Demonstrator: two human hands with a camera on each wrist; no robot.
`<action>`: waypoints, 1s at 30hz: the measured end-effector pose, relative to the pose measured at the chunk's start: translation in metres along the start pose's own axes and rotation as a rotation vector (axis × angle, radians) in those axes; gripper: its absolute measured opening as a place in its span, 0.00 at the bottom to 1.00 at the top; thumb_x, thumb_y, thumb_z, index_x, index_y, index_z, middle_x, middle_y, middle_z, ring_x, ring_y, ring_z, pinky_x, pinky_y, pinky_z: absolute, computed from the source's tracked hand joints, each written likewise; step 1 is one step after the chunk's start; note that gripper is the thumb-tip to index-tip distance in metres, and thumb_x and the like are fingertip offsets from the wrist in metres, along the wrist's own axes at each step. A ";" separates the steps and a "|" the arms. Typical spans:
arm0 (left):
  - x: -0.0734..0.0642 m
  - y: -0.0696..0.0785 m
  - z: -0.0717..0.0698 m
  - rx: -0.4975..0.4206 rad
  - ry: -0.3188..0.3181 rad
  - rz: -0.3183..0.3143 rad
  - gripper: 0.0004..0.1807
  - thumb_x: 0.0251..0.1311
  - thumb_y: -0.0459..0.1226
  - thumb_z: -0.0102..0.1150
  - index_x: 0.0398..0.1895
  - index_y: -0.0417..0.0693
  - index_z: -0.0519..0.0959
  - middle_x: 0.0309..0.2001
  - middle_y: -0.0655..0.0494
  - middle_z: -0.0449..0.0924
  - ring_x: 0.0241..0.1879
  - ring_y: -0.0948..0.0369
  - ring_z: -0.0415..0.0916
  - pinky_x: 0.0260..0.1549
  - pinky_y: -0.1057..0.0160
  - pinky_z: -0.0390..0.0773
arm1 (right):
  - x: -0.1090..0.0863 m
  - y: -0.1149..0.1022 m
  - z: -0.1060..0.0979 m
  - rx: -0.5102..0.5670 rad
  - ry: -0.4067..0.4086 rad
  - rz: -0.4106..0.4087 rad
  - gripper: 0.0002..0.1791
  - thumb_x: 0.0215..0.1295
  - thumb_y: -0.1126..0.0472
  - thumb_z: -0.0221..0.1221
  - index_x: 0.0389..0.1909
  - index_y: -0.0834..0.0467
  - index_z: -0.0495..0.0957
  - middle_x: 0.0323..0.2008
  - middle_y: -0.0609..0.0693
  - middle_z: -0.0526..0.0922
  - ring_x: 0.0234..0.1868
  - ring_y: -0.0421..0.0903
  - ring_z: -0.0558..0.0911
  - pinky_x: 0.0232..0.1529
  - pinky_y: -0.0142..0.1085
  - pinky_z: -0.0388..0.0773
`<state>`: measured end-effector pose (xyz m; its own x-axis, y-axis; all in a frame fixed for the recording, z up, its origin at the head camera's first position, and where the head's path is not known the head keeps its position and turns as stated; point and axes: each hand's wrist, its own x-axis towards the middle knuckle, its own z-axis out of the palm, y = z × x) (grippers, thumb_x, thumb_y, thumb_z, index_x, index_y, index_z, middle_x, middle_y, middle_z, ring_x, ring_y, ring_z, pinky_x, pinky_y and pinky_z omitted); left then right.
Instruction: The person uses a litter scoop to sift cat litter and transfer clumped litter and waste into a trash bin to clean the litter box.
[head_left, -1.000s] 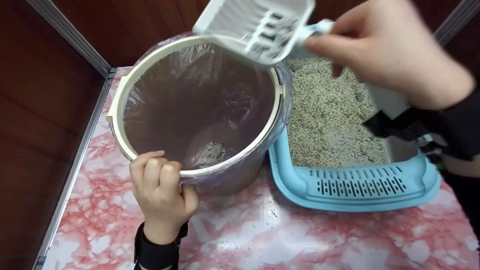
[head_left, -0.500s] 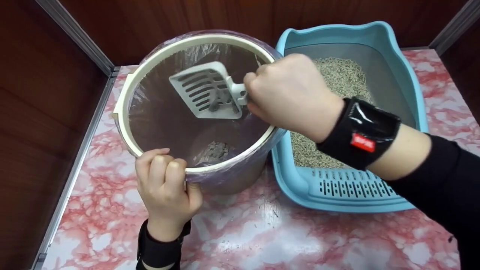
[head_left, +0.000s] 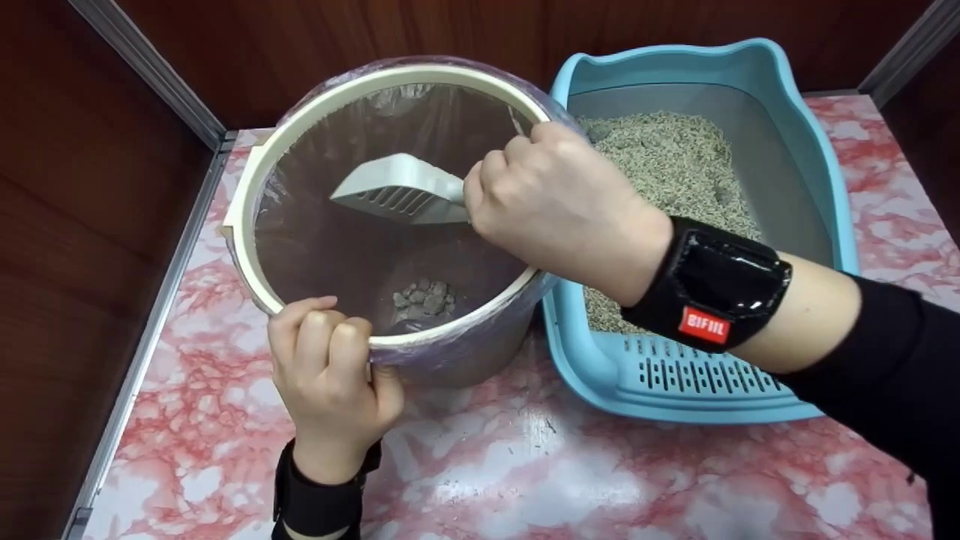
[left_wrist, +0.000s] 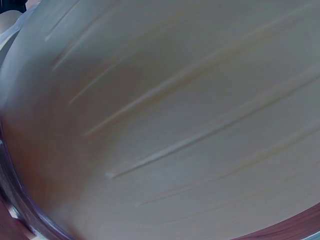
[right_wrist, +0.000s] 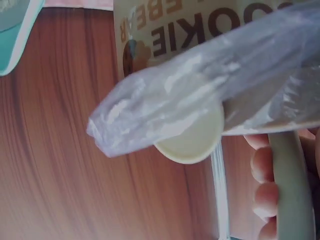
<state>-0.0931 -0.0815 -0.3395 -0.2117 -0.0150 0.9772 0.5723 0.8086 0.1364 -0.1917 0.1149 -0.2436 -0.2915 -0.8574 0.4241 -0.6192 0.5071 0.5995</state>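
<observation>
Scoop (head_left: pixel 397 191) held by right grip (head_left: pixel 562 202), bin rim (head_left: pixel 420 73) by left grip (head_left: pixel 326 375); wristband label (head_left: pixel 705 325) reads "BIFIIL", bin (right_wrist: pixel 175 30) "OOKIE".

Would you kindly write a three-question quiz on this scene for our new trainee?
1. What do the left hand and the right hand each hold?
2. True or false: nothing lies inside the lined bin.
3. In the head view, where does the blue litter tray stand: A) left of the bin, B) right of it, C) inside it?

Key: 1. Left, the bin's rim; right, a white slotted scoop. 2. False: grey clumps lie inside. 3. B.
</observation>
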 end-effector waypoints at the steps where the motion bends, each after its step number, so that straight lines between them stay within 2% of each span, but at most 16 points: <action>1: 0.000 0.000 0.000 0.000 0.002 -0.001 0.05 0.35 0.30 0.36 0.21 0.39 0.61 0.21 0.46 0.60 0.32 0.40 0.66 0.37 0.47 0.71 | -0.001 0.002 -0.003 0.019 0.021 0.012 0.17 0.63 0.72 0.42 0.15 0.58 0.63 0.13 0.49 0.60 0.13 0.45 0.59 0.13 0.37 0.57; 3: -0.001 0.001 -0.001 0.001 0.008 -0.004 0.04 0.37 0.31 0.37 0.21 0.39 0.61 0.21 0.46 0.60 0.32 0.40 0.66 0.37 0.47 0.70 | -0.005 0.009 -0.006 0.068 0.058 0.064 0.16 0.66 0.66 0.45 0.16 0.59 0.65 0.13 0.50 0.63 0.12 0.45 0.60 0.12 0.37 0.56; 5: -0.001 0.001 -0.002 0.003 0.011 -0.006 0.04 0.38 0.31 0.38 0.20 0.39 0.61 0.21 0.46 0.60 0.32 0.40 0.66 0.37 0.47 0.70 | -0.016 0.023 -0.001 0.103 0.086 0.152 0.18 0.68 0.54 0.50 0.19 0.57 0.69 0.14 0.49 0.68 0.12 0.45 0.63 0.10 0.39 0.54; 7: -0.001 0.001 -0.002 0.002 0.013 -0.006 0.03 0.38 0.31 0.39 0.20 0.40 0.62 0.21 0.46 0.60 0.31 0.40 0.66 0.36 0.47 0.70 | -0.034 0.044 0.013 0.103 0.126 0.260 0.17 0.64 0.44 0.53 0.23 0.51 0.73 0.15 0.44 0.70 0.11 0.44 0.64 0.09 0.39 0.50; 9: -0.001 0.002 -0.003 0.002 0.016 -0.006 0.03 0.38 0.31 0.39 0.20 0.40 0.61 0.21 0.46 0.60 0.31 0.40 0.66 0.36 0.47 0.70 | -0.053 0.067 0.025 0.084 0.164 0.393 0.19 0.59 0.37 0.55 0.22 0.46 0.72 0.13 0.42 0.68 0.11 0.44 0.62 0.10 0.40 0.47; 11: 0.000 0.002 -0.003 0.003 0.021 -0.005 0.04 0.37 0.31 0.39 0.20 0.40 0.61 0.21 0.46 0.60 0.31 0.40 0.66 0.36 0.47 0.70 | -0.072 0.089 0.028 0.095 0.223 0.505 0.18 0.57 0.36 0.58 0.23 0.45 0.75 0.14 0.42 0.69 0.13 0.44 0.62 0.12 0.41 0.46; 13: 0.000 0.002 -0.004 0.004 0.025 -0.006 0.04 0.37 0.31 0.38 0.20 0.40 0.61 0.21 0.46 0.59 0.31 0.40 0.66 0.36 0.47 0.70 | -0.088 0.107 0.022 0.140 0.260 0.611 0.19 0.58 0.39 0.59 0.22 0.49 0.76 0.15 0.45 0.69 0.16 0.45 0.62 0.16 0.41 0.49; 15: 0.001 0.002 -0.005 0.006 0.026 -0.008 0.04 0.36 0.31 0.37 0.20 0.40 0.61 0.21 0.45 0.59 0.31 0.40 0.65 0.36 0.47 0.70 | -0.101 0.118 0.013 0.222 0.258 0.704 0.20 0.59 0.41 0.60 0.22 0.54 0.80 0.15 0.48 0.70 0.17 0.43 0.62 0.18 0.39 0.50; 16: 0.001 0.002 -0.006 0.006 0.027 -0.010 0.05 0.35 0.31 0.37 0.20 0.40 0.61 0.21 0.45 0.59 0.31 0.40 0.65 0.36 0.47 0.70 | -0.108 0.122 0.009 0.272 0.227 0.759 0.22 0.60 0.42 0.60 0.21 0.56 0.80 0.15 0.50 0.71 0.17 0.42 0.62 0.18 0.37 0.51; 17: 0.001 0.002 -0.006 0.007 0.028 -0.012 0.05 0.34 0.31 0.36 0.20 0.40 0.61 0.21 0.45 0.59 0.31 0.40 0.65 0.36 0.47 0.70 | -0.114 0.124 0.004 0.329 0.162 0.830 0.24 0.61 0.41 0.59 0.22 0.58 0.80 0.14 0.51 0.71 0.16 0.41 0.63 0.18 0.36 0.52; 19: 0.001 0.001 -0.007 0.006 0.029 -0.015 0.06 0.34 0.31 0.36 0.20 0.40 0.61 0.21 0.45 0.59 0.31 0.40 0.65 0.36 0.47 0.69 | -0.125 0.127 -0.001 0.447 -0.047 0.980 0.29 0.62 0.37 0.56 0.23 0.60 0.81 0.13 0.51 0.72 0.15 0.42 0.64 0.19 0.35 0.55; 22: 0.002 0.001 -0.008 0.009 0.031 -0.020 0.06 0.34 0.31 0.36 0.20 0.39 0.61 0.21 0.45 0.59 0.31 0.40 0.66 0.36 0.47 0.69 | -0.143 0.130 -0.004 0.555 -0.480 1.114 0.34 0.63 0.32 0.50 0.27 0.61 0.81 0.15 0.53 0.77 0.16 0.47 0.71 0.19 0.40 0.63; 24: 0.002 0.002 -0.009 0.009 0.031 -0.022 0.05 0.35 0.31 0.36 0.20 0.39 0.61 0.21 0.45 0.59 0.31 0.39 0.66 0.36 0.47 0.69 | -0.154 0.132 -0.001 0.581 -0.723 1.104 0.36 0.65 0.32 0.46 0.28 0.63 0.81 0.22 0.55 0.79 0.22 0.54 0.73 0.21 0.45 0.65; 26: 0.002 0.002 -0.010 0.009 0.030 -0.025 0.06 0.34 0.31 0.35 0.20 0.39 0.61 0.21 0.45 0.59 0.31 0.39 0.65 0.36 0.47 0.69 | -0.164 0.134 0.003 0.567 -0.908 1.053 0.36 0.67 0.34 0.43 0.26 0.64 0.79 0.26 0.57 0.78 0.25 0.56 0.74 0.20 0.47 0.67; 28: 0.002 0.002 -0.010 0.007 0.031 -0.027 0.06 0.33 0.31 0.34 0.20 0.39 0.61 0.20 0.45 0.59 0.31 0.39 0.65 0.36 0.47 0.69 | -0.172 0.133 0.004 0.555 -1.049 0.994 0.33 0.68 0.37 0.43 0.24 0.63 0.75 0.27 0.59 0.75 0.25 0.55 0.73 0.20 0.47 0.68; 30: 0.002 0.002 -0.011 0.006 0.033 -0.029 0.06 0.33 0.31 0.35 0.20 0.39 0.61 0.20 0.46 0.58 0.30 0.39 0.65 0.36 0.47 0.69 | -0.178 0.130 0.004 0.554 -1.151 0.954 0.29 0.69 0.41 0.43 0.26 0.63 0.74 0.26 0.59 0.74 0.24 0.54 0.74 0.21 0.48 0.69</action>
<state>-0.0836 -0.0867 -0.3357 -0.2016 -0.0583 0.9777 0.5618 0.8108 0.1641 -0.2231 0.3331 -0.2437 -0.9218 0.0053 -0.3876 0.0026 1.0000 0.0074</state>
